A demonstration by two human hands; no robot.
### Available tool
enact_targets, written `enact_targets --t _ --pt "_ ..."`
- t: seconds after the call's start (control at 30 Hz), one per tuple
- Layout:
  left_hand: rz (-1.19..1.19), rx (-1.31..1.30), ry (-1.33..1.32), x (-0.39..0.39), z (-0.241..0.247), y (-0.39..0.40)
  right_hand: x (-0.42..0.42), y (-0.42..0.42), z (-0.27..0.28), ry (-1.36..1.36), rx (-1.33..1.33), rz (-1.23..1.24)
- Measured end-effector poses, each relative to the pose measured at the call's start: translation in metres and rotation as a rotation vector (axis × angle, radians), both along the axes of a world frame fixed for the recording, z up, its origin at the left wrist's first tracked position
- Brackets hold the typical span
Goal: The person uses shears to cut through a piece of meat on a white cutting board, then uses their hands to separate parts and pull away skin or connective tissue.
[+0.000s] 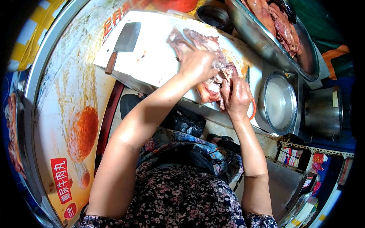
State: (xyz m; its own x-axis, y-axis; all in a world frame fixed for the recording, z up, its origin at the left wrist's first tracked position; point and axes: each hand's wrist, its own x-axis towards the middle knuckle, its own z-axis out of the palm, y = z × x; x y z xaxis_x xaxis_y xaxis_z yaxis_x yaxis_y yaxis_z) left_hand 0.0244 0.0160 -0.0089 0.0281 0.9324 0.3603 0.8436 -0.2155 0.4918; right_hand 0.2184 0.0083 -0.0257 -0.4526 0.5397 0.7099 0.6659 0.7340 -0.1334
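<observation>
A raw piece of meat [204, 41], pale with pink and red parts, lies across a thick white cutting board [154, 64]. My left hand [198, 65] is closed on its middle, fingers curled over the flesh. At the right end of the piece, my right hand [239, 95] grips a reddish strip [225, 92] between thumb and fingers. The palms and the meat beneath them are hidden. Just right of my right hand lies a tool with an orange handle [253, 109] and a dark pointed blade [248, 74], partly covered by that hand.
A cleaver [127, 38] with a wooden handle lies at the board's left end. A metal basin [278, 102] of cloudy liquid stands to the right. Behind it, a large metal basin [265, 42] holds more meat [282, 28]. A dark bowl [214, 17] and a metal pot [322, 111] stand nearby.
</observation>
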Motion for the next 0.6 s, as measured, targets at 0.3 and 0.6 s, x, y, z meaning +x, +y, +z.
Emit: enact_targets --t 0.3,0.6 --pt "-0.022 -0.006 0.015 0.001 0.008 0.004 0.005 -0.001 0.002 0.021 -0.023 0.028" --pt "-0.041 0.032 0.113 0.009 0.003 0.014 0.003 -0.004 -0.002 0.004 -0.001 0.000"
